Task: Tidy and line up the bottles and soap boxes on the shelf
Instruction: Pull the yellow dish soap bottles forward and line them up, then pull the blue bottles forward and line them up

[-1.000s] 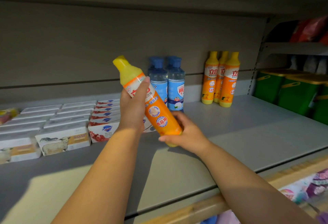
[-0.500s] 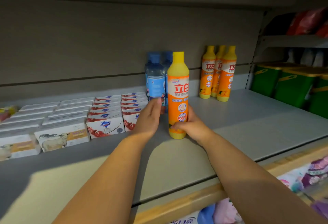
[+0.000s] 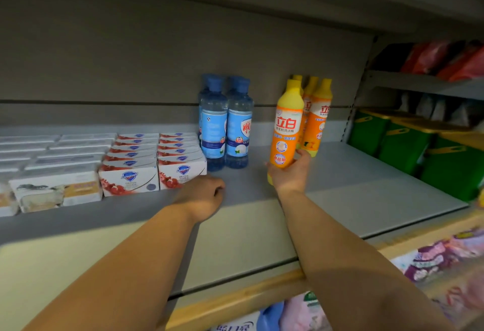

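My right hand (image 3: 289,173) grips the lower part of an orange bottle with a yellow cap (image 3: 286,126), held upright just in front of a row of matching orange bottles (image 3: 318,118) at the back of the grey shelf (image 3: 353,192). My left hand (image 3: 203,195) hovers over the shelf with loosely curled fingers and holds nothing. Several blue bottles (image 3: 226,123) stand in two rows to the left of the orange ones. Red and white soap boxes (image 3: 154,160) lie in two columns beside them, with pale soap boxes (image 3: 56,163) further left.
Green containers with yellow lids (image 3: 429,147) fill the right end of the shelf. Red packets (image 3: 450,58) sit on a higher shelf at right. A wooden front edge (image 3: 235,296) runs below, with pink and purple packages (image 3: 434,257) on the lower level.
My right hand has carried the orange bottle to the right, from in front of the blue bottles to the orange row. My left hand has let go and drawn back.
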### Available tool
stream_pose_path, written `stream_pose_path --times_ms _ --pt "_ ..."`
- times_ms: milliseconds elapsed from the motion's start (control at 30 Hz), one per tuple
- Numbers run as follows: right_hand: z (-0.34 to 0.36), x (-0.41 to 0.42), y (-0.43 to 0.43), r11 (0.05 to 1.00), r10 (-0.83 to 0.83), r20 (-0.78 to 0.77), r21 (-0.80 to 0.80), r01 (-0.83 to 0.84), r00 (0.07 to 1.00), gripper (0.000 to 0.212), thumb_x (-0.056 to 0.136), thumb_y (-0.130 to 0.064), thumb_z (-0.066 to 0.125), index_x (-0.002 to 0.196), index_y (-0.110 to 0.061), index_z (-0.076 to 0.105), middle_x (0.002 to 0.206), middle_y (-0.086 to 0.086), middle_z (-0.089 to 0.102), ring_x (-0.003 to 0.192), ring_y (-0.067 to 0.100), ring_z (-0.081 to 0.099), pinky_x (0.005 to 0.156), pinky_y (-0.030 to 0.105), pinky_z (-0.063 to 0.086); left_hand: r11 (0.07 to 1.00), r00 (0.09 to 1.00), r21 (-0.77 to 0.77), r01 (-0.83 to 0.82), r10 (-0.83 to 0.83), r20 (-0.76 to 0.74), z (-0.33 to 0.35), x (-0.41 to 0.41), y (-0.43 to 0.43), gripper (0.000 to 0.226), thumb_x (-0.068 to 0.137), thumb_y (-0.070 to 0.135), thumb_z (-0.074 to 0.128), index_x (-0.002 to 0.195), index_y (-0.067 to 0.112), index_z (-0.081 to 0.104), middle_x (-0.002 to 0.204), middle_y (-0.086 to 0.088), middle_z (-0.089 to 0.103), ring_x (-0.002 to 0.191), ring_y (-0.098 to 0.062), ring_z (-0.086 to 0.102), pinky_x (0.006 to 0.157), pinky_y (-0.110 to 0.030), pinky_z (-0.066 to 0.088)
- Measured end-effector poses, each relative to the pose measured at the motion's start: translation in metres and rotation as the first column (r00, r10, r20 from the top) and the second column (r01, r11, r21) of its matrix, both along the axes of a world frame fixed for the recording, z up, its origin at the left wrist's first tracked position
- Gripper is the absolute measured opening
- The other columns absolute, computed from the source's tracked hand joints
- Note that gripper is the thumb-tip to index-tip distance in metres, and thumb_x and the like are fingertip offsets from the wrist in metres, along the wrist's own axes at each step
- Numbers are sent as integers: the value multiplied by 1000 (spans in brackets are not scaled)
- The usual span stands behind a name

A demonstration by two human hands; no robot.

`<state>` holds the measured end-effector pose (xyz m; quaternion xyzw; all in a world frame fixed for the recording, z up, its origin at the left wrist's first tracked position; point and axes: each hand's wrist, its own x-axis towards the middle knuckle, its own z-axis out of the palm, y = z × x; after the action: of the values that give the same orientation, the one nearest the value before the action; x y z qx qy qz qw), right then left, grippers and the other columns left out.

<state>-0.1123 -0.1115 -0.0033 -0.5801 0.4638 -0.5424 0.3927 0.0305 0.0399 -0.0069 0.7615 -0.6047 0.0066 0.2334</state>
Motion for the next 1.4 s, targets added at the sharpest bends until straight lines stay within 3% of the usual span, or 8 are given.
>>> stream_pose_path --times_ms 67,200,400,600,833,1033,1300,1400 --pt "2 -8 -11 998 57 -62 -36 -59 996 67 74 -19 78 129 -18 41 124 3 56 108 22 56 87 30 42 1000 999 14 3 -3 34 1 -2 0 23 95 22 43 101 16 65 103 -6 64 92 -21 57 80 -33 47" --pt "3 -22 -40 981 137 -246 -103 -166 959 60 86 -21 67 138 -13 37 135 8 50 120 28 50 91 29 37 1000 998 9 3 -4 70 3 -1 -1 22 94 21 42 97 16 64 100 -5 62 89 -20 54 77 -32 46" --pt "6 -27 -90 977 43 -440 -168 -129 897 64 88 -25 64 141 -9 31 142 16 35 127 34 42 106 39 34 1000 991 6 20 -20 134 -2 2 -8 22 93 25 42 97 18 62 98 -1 58 91 -19 52 80 -35 47" --pt "11 -18 -126 990 31 -395 -114 -82 918 56 89 -24 62 136 -9 36 139 11 46 124 34 46 103 43 40 999 988 -46 11 -4 157 -6 3 -15 27 89 24 47 109 25 65 110 1 60 105 -20 53 86 -32 45" --pt "2 -9 -140 982 -110 -509 -190 13 854 60 94 -27 54 143 -7 27 149 14 26 133 34 33 111 42 29 998 991 -67 1 8 134 -9 5 -18 30 87 25 49 112 29 65 116 4 60 110 -17 52 90 -29 44" --pt "4 -7 -138 984 -138 -351 -156 87 926 46 91 -23 57 130 -7 41 130 14 50 118 31 49 97 36 41 997 990 -72 -10 20 138 -11 5 -16 31 86 25 48 112 28 65 112 3 60 108 -17 52 88 -29 44" --pt "6 -8 -134 987 -155 -349 -17 159 924 54 87 -31 65 129 -7 42 134 16 45 122 36 46 102 46 41 998 995 -65 5 2 101 -11 6 -17 32 86 23 50 114 26 65 112 1 60 108 -17 52 90 -26 42" --pt "7 11 -113 974 -223 -283 -97 204 933 53 78 -25 72 120 -6 46 124 15 50 115 33 48 95 39 43 997 996 -79 -3 10 93 -11 5 -17 32 86 21 51 114 25 65 110 -1 59 108 -18 52 89 -24 41"
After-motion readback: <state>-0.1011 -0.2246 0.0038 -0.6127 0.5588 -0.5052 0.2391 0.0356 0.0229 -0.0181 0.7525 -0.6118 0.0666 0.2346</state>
